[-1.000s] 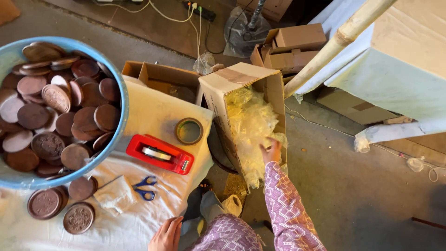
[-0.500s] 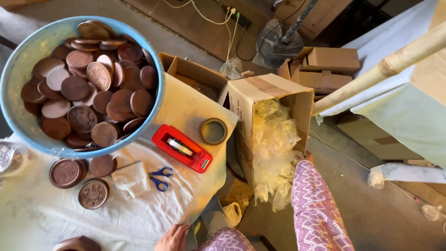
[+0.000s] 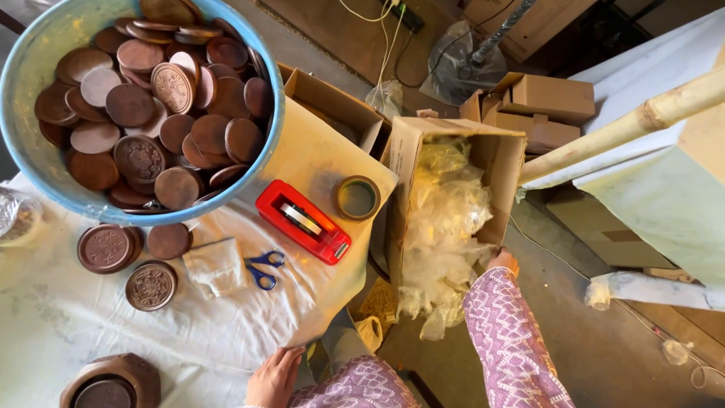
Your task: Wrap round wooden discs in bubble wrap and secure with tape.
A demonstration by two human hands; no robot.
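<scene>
At the far left a big blue bowl (image 3: 30, 68) sits on the cloth-covered surface (image 3: 91, 332), heaped with round brown carved discs (image 3: 140, 155). Below its rim three more discs lie on the cloth, two stacked close together (image 3: 106, 248) and one ornate one (image 3: 151, 285) apart from them. A dark brown wooden holder (image 3: 113, 381) shows at the bottom edge. Just right of the loose discs lies a folded pale cloth (image 3: 215, 266), and touching its right side are blue-handled scissors (image 3: 264, 270). Next comes a red tape dispenser (image 3: 302, 221), with a roll of tape (image 3: 357, 198) just beside it at the surface's corner.

The left hand (image 3: 273, 375) rests flat at the near edge of the surface, fingers loosely spread, holding nothing. Beyond the surface's edge stands an open cardboard box (image 3: 507, 162) stuffed with crumpled clear plastic bags (image 3: 445, 227), some spilling out at the near end. The right hand (image 3: 504, 261), at the end of a purple patterned sleeve (image 3: 510, 340), is at the box's near right edge beside the plastic; its fingers are mostly hidden, so its grip cannot be told. Further right, smaller cardboard boxes (image 3: 547, 102) sit on the floor, and a pale pole (image 3: 627, 125) slants across.
</scene>
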